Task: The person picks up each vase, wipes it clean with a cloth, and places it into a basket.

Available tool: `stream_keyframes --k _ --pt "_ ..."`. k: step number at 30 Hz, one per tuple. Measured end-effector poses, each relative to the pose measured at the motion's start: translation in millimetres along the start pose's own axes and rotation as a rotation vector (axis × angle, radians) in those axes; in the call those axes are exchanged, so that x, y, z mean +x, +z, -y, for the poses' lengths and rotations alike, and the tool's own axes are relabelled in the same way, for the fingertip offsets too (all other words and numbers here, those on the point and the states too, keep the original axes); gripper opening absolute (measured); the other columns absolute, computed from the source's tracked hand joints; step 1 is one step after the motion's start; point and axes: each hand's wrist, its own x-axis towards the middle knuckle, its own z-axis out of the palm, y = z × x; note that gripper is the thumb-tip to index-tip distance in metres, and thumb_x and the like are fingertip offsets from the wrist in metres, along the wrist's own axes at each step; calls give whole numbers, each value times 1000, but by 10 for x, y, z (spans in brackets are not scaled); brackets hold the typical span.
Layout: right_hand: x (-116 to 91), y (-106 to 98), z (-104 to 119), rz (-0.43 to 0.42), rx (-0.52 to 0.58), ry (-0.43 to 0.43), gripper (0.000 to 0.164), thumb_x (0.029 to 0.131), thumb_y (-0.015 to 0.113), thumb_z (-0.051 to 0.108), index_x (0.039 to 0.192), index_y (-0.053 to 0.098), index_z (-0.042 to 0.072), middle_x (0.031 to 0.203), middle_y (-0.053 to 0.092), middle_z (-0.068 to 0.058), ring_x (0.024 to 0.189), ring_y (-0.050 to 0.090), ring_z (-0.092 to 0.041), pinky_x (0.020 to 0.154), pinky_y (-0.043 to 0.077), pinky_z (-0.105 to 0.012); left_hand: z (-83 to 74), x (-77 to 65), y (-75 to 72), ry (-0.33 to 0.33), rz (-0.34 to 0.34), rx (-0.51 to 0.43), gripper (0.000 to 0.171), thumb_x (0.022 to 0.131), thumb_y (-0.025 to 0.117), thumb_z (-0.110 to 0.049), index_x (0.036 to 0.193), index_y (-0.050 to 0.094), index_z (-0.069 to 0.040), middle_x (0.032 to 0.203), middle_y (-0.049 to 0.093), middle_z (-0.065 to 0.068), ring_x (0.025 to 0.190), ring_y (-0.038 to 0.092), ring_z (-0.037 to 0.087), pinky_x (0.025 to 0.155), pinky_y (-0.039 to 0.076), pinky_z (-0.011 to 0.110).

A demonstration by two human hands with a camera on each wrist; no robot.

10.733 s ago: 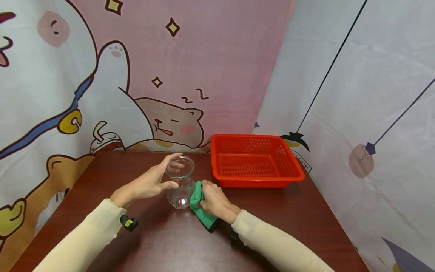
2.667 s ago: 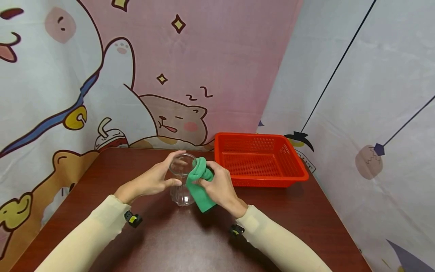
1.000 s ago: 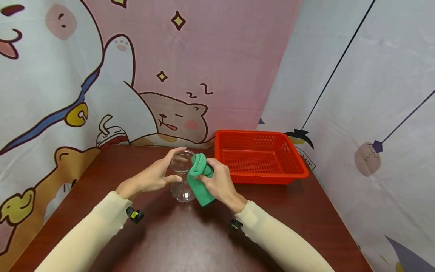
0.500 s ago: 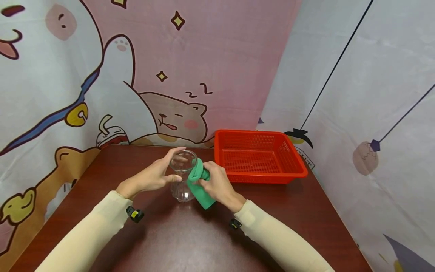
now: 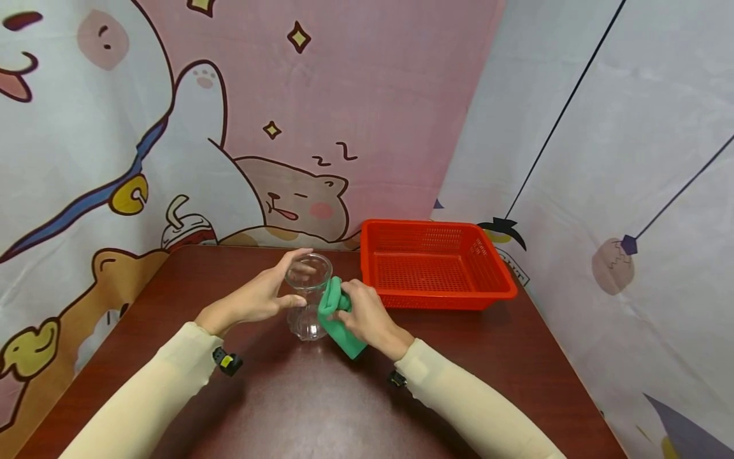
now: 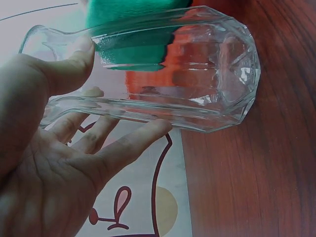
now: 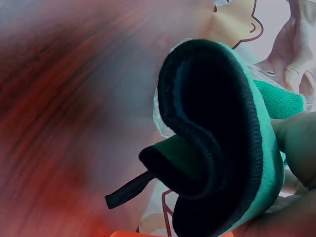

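L hand (image 5: 258, 297) gripping glass jar (image 5: 310, 297), R hand (image 5: 369, 317) pinching green cloth (image 5: 341, 333), jar's long axis vert., mouth up

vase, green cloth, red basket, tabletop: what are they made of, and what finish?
Vase: clear, glossy, likely glass; see-through walls, crisp highlights, though clear plastic isn't ruled out.
Green cloth: matte fabric, perhaps microfibre; fuzzy nap, dark stitched edge.
Red basket: probably moulded plastic, slight sheen; even colour, perforated walls.
Tabletop: wood or wood-look laminate, satin; reddish-brown streaked grain, blurred reflection.
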Motion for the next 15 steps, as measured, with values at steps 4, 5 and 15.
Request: stream_keyframes --k 4,5,15 --pt "-15 30 -36 37 -18 7 30 87 92 24 108 73 12 99 67 -2 87 62 -13 76 55 -28 1 -4 -1 -4 2 4 96 98 78 -14 170 16 -23 154 59 9 143 58 31 115 46 63" --pt "-20 35 -42 48 -22 11 30 88 91 24 109 73 12 100 67 -2 87 62 -14 77 55 -28 1 -5 -1 -3 3 4 96 98 78 -14 170 15 -23 155 59 9 143 58 31 115 46 63" --pt "-60 93 -86 112 -64 57 35 90 89 23 118 73 8 103 68 -4 90 64 -14 82 60 -33 -1 -1 6 17 5 -1 96 98 78 -11 170 15 -19 155 58 11 140 59 33 114 47 61"
